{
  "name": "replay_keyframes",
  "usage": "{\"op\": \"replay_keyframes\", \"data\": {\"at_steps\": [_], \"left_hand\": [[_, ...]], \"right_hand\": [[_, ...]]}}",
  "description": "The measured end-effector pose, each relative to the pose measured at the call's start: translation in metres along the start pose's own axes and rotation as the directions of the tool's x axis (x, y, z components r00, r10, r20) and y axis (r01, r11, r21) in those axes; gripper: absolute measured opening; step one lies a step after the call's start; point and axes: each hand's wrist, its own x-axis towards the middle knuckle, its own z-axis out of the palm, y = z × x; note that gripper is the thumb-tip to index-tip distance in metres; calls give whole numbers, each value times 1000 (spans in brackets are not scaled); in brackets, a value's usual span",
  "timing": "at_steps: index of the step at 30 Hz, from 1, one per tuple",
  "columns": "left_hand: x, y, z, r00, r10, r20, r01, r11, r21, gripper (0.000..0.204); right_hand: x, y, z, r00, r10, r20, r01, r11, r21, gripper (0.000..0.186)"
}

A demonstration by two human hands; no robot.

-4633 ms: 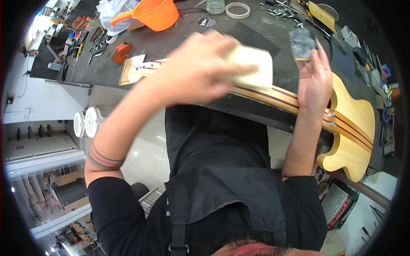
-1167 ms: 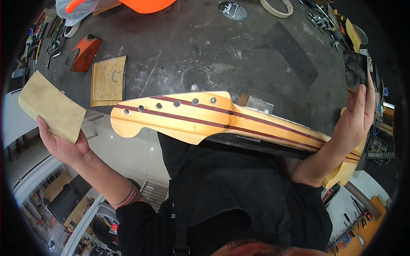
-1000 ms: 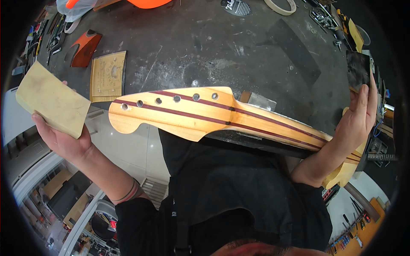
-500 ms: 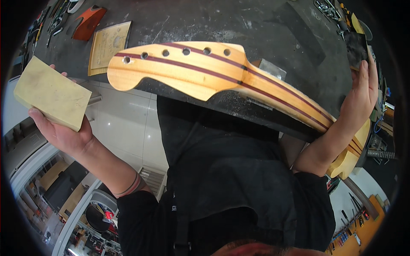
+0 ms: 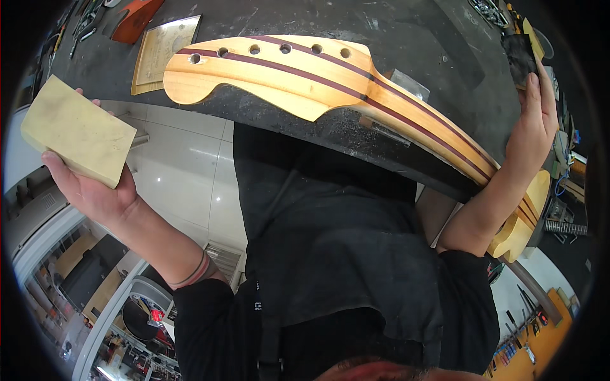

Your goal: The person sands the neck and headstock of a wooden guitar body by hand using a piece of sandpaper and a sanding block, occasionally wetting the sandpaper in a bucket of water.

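Note:
A light wooden guitar neck (image 5: 273,76) with dark red stripes and a row of tuner holes in its headstock lies across the bench edge. Its striped wood runs under my right forearm to a pale body-shaped end (image 5: 513,238). My left hand (image 5: 105,195), raised at the left, is closed round a pale yellow rectangular block (image 5: 79,130), smudged grey on its broad face. At the far right, my right hand (image 5: 537,120) pinches a dark square sheet (image 5: 519,56), perhaps sandpaper, between thumb and fingers. Neither hand touches the headstock.
On the dark workbench (image 5: 305,19) lie a clear-and-wood template (image 5: 162,54) and an orange curved piece (image 5: 135,20). A small clear block (image 5: 410,86) sits behind the neck. Metal tools (image 5: 488,13) crowd the far right. A fretted neck (image 5: 565,227) lies at the right edge.
The headstock and bench sit higher in the picture, as the view has shifted. My right hand and its dark sheet have moved slightly up and left. The left hand keeps its block almost still.

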Motion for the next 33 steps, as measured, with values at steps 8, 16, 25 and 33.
{"op": "replay_keyframes", "data": {"at_steps": [8,16,25,33], "left_hand": [[-7,2,0,999,-11,31,10,999,43,71],[-10,10,-7,943,124,309,-193,960,203,62],[-62,62,109,323,103,941,-913,294,281,59],[-57,65,105,363,95,927,-904,279,325,60]], "right_hand": [[-1,2,-4,999,-34,41,37,996,-80,46],[-3,6,-9,992,-83,92,88,995,-53,42],[-9,0,-1,984,-139,108,145,989,-43,40],[-9,0,-10,989,-110,98,115,992,-45,39]]}}
